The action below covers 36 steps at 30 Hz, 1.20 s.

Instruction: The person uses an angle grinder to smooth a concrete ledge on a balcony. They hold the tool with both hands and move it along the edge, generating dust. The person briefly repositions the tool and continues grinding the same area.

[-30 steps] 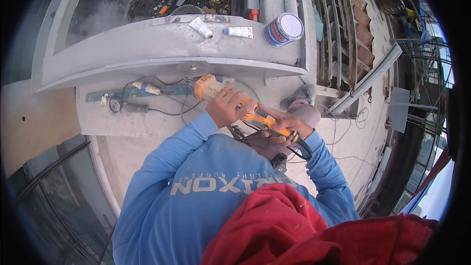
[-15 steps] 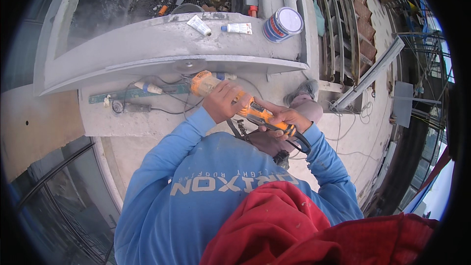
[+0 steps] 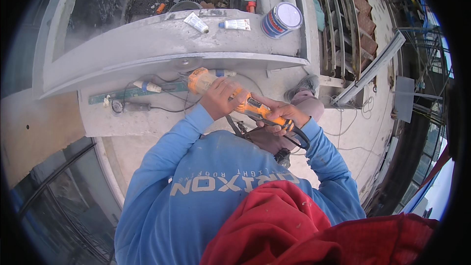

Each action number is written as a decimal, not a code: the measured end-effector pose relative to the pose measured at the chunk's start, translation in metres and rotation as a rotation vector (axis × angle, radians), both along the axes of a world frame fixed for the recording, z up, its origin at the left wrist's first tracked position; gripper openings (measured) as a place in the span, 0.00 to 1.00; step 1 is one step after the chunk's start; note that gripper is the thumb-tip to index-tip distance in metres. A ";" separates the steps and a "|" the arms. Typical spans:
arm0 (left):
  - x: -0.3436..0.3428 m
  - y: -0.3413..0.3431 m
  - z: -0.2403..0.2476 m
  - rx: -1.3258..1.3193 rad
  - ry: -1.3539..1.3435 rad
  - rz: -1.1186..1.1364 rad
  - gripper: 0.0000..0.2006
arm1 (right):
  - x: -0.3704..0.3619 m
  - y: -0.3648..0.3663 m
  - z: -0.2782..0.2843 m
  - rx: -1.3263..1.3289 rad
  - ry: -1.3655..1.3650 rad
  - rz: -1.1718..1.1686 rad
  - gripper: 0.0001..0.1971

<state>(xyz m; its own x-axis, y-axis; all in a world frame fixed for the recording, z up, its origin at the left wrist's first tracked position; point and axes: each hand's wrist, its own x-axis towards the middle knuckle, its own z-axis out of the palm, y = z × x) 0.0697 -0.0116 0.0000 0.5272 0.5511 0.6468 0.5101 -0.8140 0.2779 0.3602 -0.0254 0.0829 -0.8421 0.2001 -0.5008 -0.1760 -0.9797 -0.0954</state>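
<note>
Both my hands are closed around a yellow and black angle grinder (image 3: 255, 109). My left hand (image 3: 222, 99) wraps its body just behind the gear head, and my right hand (image 3: 284, 116) grips the rear end, where a black cord comes out. The grinder's disc (image 3: 188, 64) is at the edge of a long grey ledge (image 3: 245, 60); dust blurs whether it touches. On the surface beyond the ledge lie a white tube (image 3: 196, 22) and a second tube with a blue cap (image 3: 237, 24). Beside them stands a blue and white tin (image 3: 282, 20).
Below the ledge lie a green level-like bar (image 3: 105, 97), a second, grey grinder-like tool (image 3: 131, 106), a white and orange tool (image 3: 148, 87) and several cords. A grey metal profile (image 3: 368, 68) leans at right, near stacked brown tiles (image 3: 365, 32). A wooden board (image 3: 41, 122) is at left.
The grinder and both hands have shifted slightly left and up along the ledge. The grip is the same. The surroundings sit almost unchanged in the picture.
</note>
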 end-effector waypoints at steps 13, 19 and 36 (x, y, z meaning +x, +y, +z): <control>0.018 -0.009 0.015 0.006 -0.001 -0.003 0.23 | 0.017 -0.013 0.027 0.003 -0.089 -0.025 0.44; 0.020 -0.009 0.013 -0.008 -0.020 0.001 0.22 | 0.016 -0.011 0.033 0.011 -0.129 -0.014 0.45; 0.009 -0.002 0.007 0.008 -0.001 0.002 0.25 | 0.009 -0.007 0.012 0.013 -0.070 -0.005 0.47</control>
<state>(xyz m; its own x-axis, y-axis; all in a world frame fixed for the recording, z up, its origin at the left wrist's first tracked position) 0.0790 -0.0141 0.0066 0.5256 0.5469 0.6517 0.5119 -0.8151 0.2712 0.3696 -0.0323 0.0947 -0.8042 0.2109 -0.5557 -0.1729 -0.9775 -0.1207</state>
